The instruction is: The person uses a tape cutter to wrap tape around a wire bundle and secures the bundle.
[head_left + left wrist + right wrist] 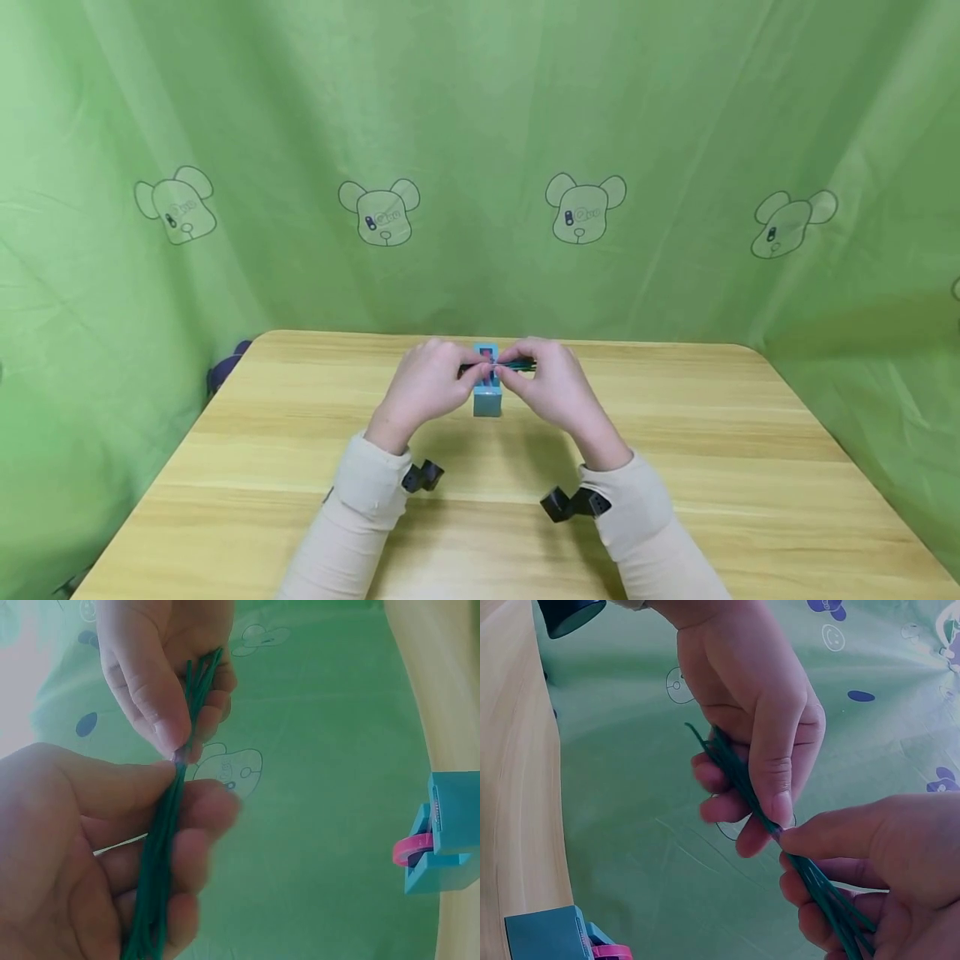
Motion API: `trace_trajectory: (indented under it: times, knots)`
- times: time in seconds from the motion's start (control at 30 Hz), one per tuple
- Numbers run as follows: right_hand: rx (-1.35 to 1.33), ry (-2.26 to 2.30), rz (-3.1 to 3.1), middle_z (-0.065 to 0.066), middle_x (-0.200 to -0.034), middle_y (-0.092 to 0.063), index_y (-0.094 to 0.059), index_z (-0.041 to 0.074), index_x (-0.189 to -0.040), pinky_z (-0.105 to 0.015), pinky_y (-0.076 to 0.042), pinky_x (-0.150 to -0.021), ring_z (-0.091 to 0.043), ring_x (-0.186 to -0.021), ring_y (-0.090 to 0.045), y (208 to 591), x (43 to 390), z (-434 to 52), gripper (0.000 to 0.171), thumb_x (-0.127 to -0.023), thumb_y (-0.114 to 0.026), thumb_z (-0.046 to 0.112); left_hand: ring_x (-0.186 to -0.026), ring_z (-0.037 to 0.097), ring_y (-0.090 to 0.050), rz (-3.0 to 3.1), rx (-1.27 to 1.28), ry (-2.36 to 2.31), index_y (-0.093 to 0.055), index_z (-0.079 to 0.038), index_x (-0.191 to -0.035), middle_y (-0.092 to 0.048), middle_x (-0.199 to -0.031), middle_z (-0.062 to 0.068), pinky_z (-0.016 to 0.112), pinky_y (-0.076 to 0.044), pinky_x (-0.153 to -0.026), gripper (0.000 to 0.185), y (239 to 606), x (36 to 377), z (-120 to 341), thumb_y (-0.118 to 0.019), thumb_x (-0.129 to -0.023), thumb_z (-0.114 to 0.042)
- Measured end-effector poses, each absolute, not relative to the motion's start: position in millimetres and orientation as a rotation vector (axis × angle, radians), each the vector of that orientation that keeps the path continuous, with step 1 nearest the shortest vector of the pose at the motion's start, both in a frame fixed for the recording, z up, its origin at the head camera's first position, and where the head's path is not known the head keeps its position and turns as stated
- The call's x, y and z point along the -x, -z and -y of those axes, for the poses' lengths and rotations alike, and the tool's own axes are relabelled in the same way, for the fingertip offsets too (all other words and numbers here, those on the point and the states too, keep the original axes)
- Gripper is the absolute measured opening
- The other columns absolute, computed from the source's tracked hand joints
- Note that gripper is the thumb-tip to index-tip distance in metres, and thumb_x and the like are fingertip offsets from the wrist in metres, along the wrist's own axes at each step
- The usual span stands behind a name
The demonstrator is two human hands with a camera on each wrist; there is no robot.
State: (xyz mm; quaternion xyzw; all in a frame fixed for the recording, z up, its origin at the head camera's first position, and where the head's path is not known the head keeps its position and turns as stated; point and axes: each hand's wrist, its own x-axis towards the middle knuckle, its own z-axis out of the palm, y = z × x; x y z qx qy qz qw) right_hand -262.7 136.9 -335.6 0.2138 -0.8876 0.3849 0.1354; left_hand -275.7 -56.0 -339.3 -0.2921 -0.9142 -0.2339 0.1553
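A bundle of thin green strands [157,855] is held up between both hands, above the table. My left hand [430,379] pinches it near the middle between thumb and fingers. Right beside it, my right hand [553,387] pinches the same spot, the two thumb tips almost meeting. A small pale or purplish patch shows on the strands at the pinch, too small to make out. Loose strand ends fan out in both wrist views. Behind and below the hands stands a blue tape dispenser [487,403] with a pink ring [412,849] in it.
The wooden table [720,475] has rounded far corners. A green curtain [480,100] with bear-head drawings hangs behind and at both sides. Black camera mounts [576,504] sit on both wrists. Something dark purple [227,367] lies beyond the table's left edge.
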Motion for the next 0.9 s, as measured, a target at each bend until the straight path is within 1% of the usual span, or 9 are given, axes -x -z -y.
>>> trace_trajectory:
  times: [0.2, 0.43, 0.53, 0.67, 0.8, 0.9]
  knots:
    - [-0.611, -1.107, 2.530, -0.001, -0.092, -0.071, -0.075, 0.009, -0.091, -0.045, -0.052, -0.083, -0.023, -0.090, -0.065, 338.0, 263.5, -136.9, 0.006, -0.087, -0.076, 0.014, -0.049, 0.007, -0.040, 2.577, 0.812, 0.645, -0.078, -0.021, -0.088, -0.054, -0.061, -0.010, 0.027, -0.032, -0.046, 0.017, 340.2, 275.4, 53.7, -0.067, -0.095, -0.031]
    - [-0.557, -1.144, 2.526, 0.000, -0.090, -0.072, -0.076, 0.010, -0.089, -0.043, -0.052, -0.080, -0.025, -0.089, -0.066, 338.4, 264.5, -136.8, 0.005, -0.087, -0.073, 0.014, -0.051, 0.009, -0.041, 2.532, 0.791, 0.623, -0.078, -0.021, -0.083, -0.057, -0.065, -0.010, 0.027, -0.031, -0.045, 0.016, 339.5, 273.2, 51.1, -0.069, -0.094, -0.029]
    - [-0.550, -1.147, 2.548, 0.000, -0.089, -0.071, -0.075, 0.011, -0.089, -0.042, -0.053, -0.078, -0.023, -0.087, -0.066, 338.2, 264.8, -137.3, 0.006, -0.088, -0.072, 0.015, -0.053, 0.009, -0.044, 2.509, 0.796, 0.597, -0.077, -0.021, -0.082, -0.060, -0.069, -0.010, 0.027, -0.033, -0.045, 0.015, 340.2, 273.2, 50.3, -0.069, -0.093, -0.028]
    - [-0.568, -1.127, 2.595, 0.002, -0.087, -0.070, -0.075, 0.011, -0.089, -0.037, -0.052, -0.073, -0.018, -0.082, -0.063, 337.8, 265.7, -138.0, 0.009, -0.091, -0.069, 0.018, -0.055, 0.008, -0.047, 2.461, 0.809, 0.559, -0.076, -0.022, -0.081, -0.065, -0.074, -0.011, 0.027, -0.036, -0.047, 0.013, 342.7, 274.5, 50.0, -0.070, -0.092, -0.027]
    - [-0.569, -1.123, 2.611, 0.003, -0.087, -0.070, -0.076, 0.010, -0.090, -0.035, -0.050, -0.071, -0.016, -0.080, -0.061, 338.0, 266.2, -138.9, 0.011, -0.092, -0.068, 0.018, -0.055, 0.007, -0.047, 2.421, 0.825, 0.545, -0.077, -0.023, -0.082, -0.066, -0.075, -0.011, 0.026, -0.037, -0.047, 0.013, 344.8, 275.8, 49.6, -0.071, -0.092, -0.026]
    - [-0.558, -1.120, 2.599, 0.002, -0.086, -0.070, -0.076, 0.010, -0.090, -0.035, -0.050, -0.071, -0.016, -0.079, -0.061, 338.7, 266.1, -139.2, 0.011, -0.091, -0.069, 0.018, -0.055, 0.005, -0.047, 2.416, 0.830, 0.543, -0.079, -0.022, -0.087, -0.069, -0.079, -0.010, 0.025, -0.037, -0.047, 0.012, 345.6, 276.6, 49.1, -0.070, -0.093, -0.027]
